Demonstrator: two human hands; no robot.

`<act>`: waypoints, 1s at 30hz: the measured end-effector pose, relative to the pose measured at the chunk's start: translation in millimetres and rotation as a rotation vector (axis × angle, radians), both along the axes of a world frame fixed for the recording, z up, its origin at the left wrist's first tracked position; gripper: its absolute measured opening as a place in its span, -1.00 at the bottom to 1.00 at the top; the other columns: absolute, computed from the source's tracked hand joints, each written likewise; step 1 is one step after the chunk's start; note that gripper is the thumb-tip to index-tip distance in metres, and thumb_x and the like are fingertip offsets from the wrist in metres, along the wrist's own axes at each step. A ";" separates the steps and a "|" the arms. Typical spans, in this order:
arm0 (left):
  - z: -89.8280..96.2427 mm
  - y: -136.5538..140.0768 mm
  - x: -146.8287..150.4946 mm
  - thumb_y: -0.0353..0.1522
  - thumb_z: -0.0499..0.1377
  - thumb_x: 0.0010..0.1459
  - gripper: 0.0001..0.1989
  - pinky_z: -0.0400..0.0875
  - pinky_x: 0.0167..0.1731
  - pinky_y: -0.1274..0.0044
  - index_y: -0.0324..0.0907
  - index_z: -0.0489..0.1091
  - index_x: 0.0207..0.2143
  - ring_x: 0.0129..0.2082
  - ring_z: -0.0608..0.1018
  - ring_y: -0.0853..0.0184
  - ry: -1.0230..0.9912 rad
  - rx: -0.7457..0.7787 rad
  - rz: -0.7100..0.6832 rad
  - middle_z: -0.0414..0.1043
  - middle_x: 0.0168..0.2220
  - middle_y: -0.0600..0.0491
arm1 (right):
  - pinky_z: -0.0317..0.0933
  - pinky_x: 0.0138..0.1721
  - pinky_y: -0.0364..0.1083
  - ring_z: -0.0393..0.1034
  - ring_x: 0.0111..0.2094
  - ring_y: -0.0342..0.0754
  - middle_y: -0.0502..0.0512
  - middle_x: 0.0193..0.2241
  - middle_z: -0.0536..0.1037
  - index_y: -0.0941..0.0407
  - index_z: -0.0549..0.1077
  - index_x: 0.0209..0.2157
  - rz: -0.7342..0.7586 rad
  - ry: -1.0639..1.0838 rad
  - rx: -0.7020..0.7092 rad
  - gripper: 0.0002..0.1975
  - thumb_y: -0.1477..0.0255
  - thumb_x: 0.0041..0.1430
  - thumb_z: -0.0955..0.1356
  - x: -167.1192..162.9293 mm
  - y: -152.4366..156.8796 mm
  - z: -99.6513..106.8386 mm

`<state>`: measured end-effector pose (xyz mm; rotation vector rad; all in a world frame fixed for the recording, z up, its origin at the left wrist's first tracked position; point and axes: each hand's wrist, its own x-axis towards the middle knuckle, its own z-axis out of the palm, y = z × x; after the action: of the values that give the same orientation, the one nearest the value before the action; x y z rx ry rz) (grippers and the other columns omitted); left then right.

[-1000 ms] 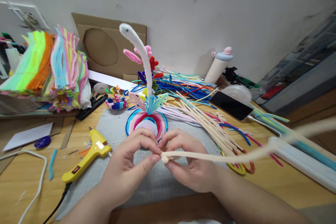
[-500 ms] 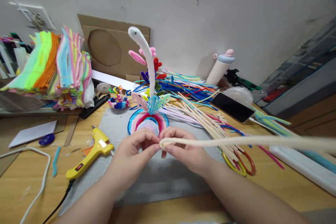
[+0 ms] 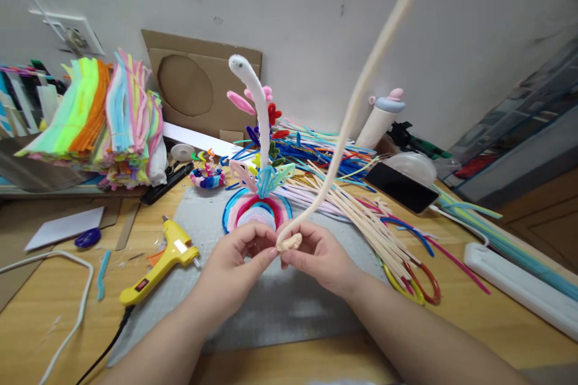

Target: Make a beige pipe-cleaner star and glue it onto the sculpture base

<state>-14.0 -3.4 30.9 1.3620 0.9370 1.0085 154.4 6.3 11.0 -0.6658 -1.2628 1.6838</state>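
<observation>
Legible text, brands, numbers: none. Glue gun [image 3: 163,269], yellow, one: white label [image 3: 180,245] on the body, any print too small to read; red switch [image 3: 142,284] on the handle, any marking on it likewise too small to make out. Bottle [image 3: 376,125], pale, blue-grey lid [image 3: 389,104], one: whether lettering stands on its side cannot be told at this size.

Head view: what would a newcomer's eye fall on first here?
Likely the long cream pipe cleaner, its lower end held by the left hand and right hand, extending past the top edge. Beyond them, a white fuzzy stem curves up before brown cardboard. A yellow glue gun lies left of the hands.
</observation>
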 end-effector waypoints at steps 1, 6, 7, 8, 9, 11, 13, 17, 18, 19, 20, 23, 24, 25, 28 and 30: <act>0.6 0.0 -0.7 -0.36 0.22 0.09 -0.91 0.30 -0.35 0.53 -0.20 0.39 -0.36 -0.40 0.42 0.37 0.004 0.004 -0.013 0.40 -0.42 0.08 | 0.26 -0.43 -0.18 0.28 -0.46 -0.19 -0.03 -0.43 0.40 0.13 0.46 -0.34 -0.001 0.005 0.005 -0.79 0.36 -0.02 0.47 -0.3 -0.1 -0.6; 4.3 1.4 -2.0 -0.35 0.22 0.09 -0.90 0.32 -0.32 0.49 -0.21 0.37 -0.37 -0.39 0.46 0.33 -0.080 -0.029 -0.103 0.41 -0.41 0.05 | 0.28 -0.44 -0.19 0.29 -0.47 -0.20 -0.04 -0.44 0.42 0.11 0.48 -0.31 -0.007 0.032 0.016 -0.80 0.39 -0.02 0.47 -1.4 -1.6 -0.8; 4.6 2.1 -1.7 -0.35 0.23 0.08 -0.89 0.32 -0.31 0.49 -0.21 0.37 -0.37 -0.39 0.46 0.33 -0.122 -0.049 -0.123 0.41 -0.41 0.05 | 0.29 -0.44 -0.19 0.30 -0.47 -0.20 -0.04 -0.45 0.42 0.12 0.48 -0.32 -0.007 0.035 0.007 -0.79 0.39 -0.03 0.48 -1.6 -1.8 -0.3; 4.6 3.0 -1.4 -0.36 0.24 0.07 -0.89 0.32 -0.32 0.49 -0.21 0.38 -0.38 -0.40 0.46 0.34 -0.160 -0.070 -0.139 0.41 -0.41 0.06 | 0.30 -0.43 -0.18 0.31 -0.47 -0.20 -0.04 -0.46 0.43 0.12 0.47 -0.34 -0.006 0.041 -0.005 -0.79 0.39 -0.04 0.48 -1.8 -1.9 0.2; 4.3 4.0 -1.1 -0.36 0.25 0.06 -0.89 0.31 -0.32 0.51 -0.21 0.39 -0.38 -0.41 0.45 0.36 -0.194 -0.090 -0.155 0.40 -0.41 0.06 | 0.31 -0.42 -0.17 0.33 -0.47 -0.20 -0.05 -0.46 0.44 0.13 0.47 -0.34 -0.003 0.051 -0.017 -0.78 0.38 -0.05 0.49 -2.1 -1.8 0.6; 2.8 6.0 -0.9 -0.36 0.26 0.05 -0.88 0.29 -0.36 0.54 -0.21 0.40 -0.38 -0.44 0.43 0.39 -0.232 -0.124 -0.179 0.39 -0.43 0.08 | 0.32 -0.40 -0.16 0.37 -0.46 -0.19 -0.05 -0.45 0.47 0.14 0.46 -0.35 0.004 0.073 -0.037 -0.77 0.38 -0.06 0.49 -2.9 -1.4 0.9; 0.4 7.6 -1.3 -0.34 0.26 0.05 -0.87 0.24 -0.40 0.57 -0.21 0.40 -0.38 -0.47 0.39 0.42 -0.240 -0.149 -0.189 0.35 -0.46 0.10 | 0.32 -0.39 -0.16 0.42 -0.43 -0.16 -0.04 -0.45 0.50 0.15 0.44 -0.35 0.013 0.090 -0.044 -0.76 0.36 -0.04 0.48 -3.7 -0.5 0.2; -3.1 8.5 -1.7 -0.32 0.25 0.07 -0.86 0.19 -0.45 0.60 -0.21 0.39 -0.40 -0.50 0.34 0.46 -0.234 -0.175 -0.170 0.33 -0.47 0.12 | 0.30 -0.38 -0.15 0.48 -0.39 -0.11 0.00 -0.45 0.53 0.17 0.41 -0.36 0.040 0.115 -0.073 -0.75 0.33 0.00 0.46 -4.1 1.0 -2.1; -3.2 8.3 -1.5 -0.32 0.25 0.07 -0.86 0.19 -0.46 0.60 -0.21 0.39 -0.40 -0.50 0.34 0.46 -0.233 -0.179 -0.165 0.33 -0.47 0.11 | 0.30 -0.38 -0.15 0.49 -0.39 -0.10 0.00 -0.45 0.54 0.17 0.40 -0.35 0.046 0.119 -0.085 -0.75 0.32 0.00 0.46 -4.0 1.1 -2.2; -3.0 8.1 -1.1 -0.31 0.25 0.06 -0.86 0.19 -0.46 0.60 -0.21 0.39 -0.40 -0.50 0.35 0.46 -0.232 -0.184 -0.159 0.34 -0.46 0.11 | 0.29 -0.38 -0.14 0.50 -0.39 -0.10 0.01 -0.44 0.54 0.17 0.40 -0.35 0.052 0.126 -0.099 -0.74 0.31 0.00 0.46 -3.9 1.1 -2.0; -2.7 7.8 -0.6 -0.31 0.26 0.06 -0.85 0.20 -0.46 0.59 -0.21 0.40 -0.39 -0.50 0.35 0.45 -0.231 -0.187 -0.151 0.35 -0.46 0.10 | 0.29 -0.37 -0.14 0.50 -0.39 -0.10 0.01 -0.44 0.54 0.17 0.39 -0.36 0.058 0.135 -0.117 -0.73 0.30 0.00 0.46 -3.8 1.0 -1.6; -1.9 7.3 0.6 -0.29 0.28 0.02 -0.83 0.22 -0.47 0.59 -0.21 0.41 -0.38 -0.49 0.37 0.44 -0.229 -0.191 -0.119 0.37 -0.45 0.08 | 0.29 -0.37 -0.13 0.51 -0.39 -0.08 0.02 -0.45 0.55 0.16 0.38 -0.36 0.072 0.169 -0.166 -0.71 0.30 -0.02 0.47 -3.8 0.6 0.7; -2.0 7.4 0.9 -0.29 0.29 0.01 -0.82 0.23 -0.47 0.59 -0.21 0.41 -0.38 -0.50 0.37 0.44 -0.227 -0.190 -0.104 0.38 -0.46 0.08 | 0.28 -0.37 -0.13 0.51 -0.39 -0.08 0.02 -0.45 0.56 0.16 0.38 -0.36 0.074 0.176 -0.172 -0.71 0.30 -0.03 0.48 -3.9 0.5 1.4; -2.4 7.7 1.1 -0.29 0.29 0.00 -0.82 0.23 -0.48 0.59 -0.21 0.42 -0.39 -0.51 0.37 0.44 -0.225 -0.187 -0.089 0.38 -0.47 0.08 | 0.28 -0.38 -0.13 0.50 -0.39 -0.08 0.02 -0.45 0.56 0.17 0.39 -0.36 0.073 0.178 -0.173 -0.72 0.30 -0.02 0.48 -4.0 0.4 1.9; -4.3 8.8 1.3 -0.31 0.30 -0.01 -0.82 0.27 -0.49 0.59 -0.22 0.43 -0.37 -0.53 0.38 0.45 -0.211 -0.164 -0.039 0.41 -0.48 0.07 | 0.28 -0.39 -0.14 0.49 -0.40 -0.09 0.03 -0.47 0.55 0.17 0.40 -0.36 0.055 0.170 -0.171 -0.73 0.30 0.00 0.46 -4.4 -0.3 2.8; -5.3 8.8 1.5 -0.32 0.30 -0.01 -0.82 0.32 -0.46 0.58 -0.21 0.42 -0.36 -0.51 0.43 0.43 -0.205 -0.149 -0.010 0.44 -0.46 0.07 | 0.28 -0.40 -0.14 0.48 -0.40 -0.10 0.03 -0.47 0.55 0.16 0.39 -0.36 0.015 0.164 -0.179 -0.74 0.30 0.00 0.46 -4.8 -1.2 2.8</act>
<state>-12.4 5.4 25.6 1.1160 0.8332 1.0287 149.5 5.1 13.9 -0.6107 -1.0125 1.8393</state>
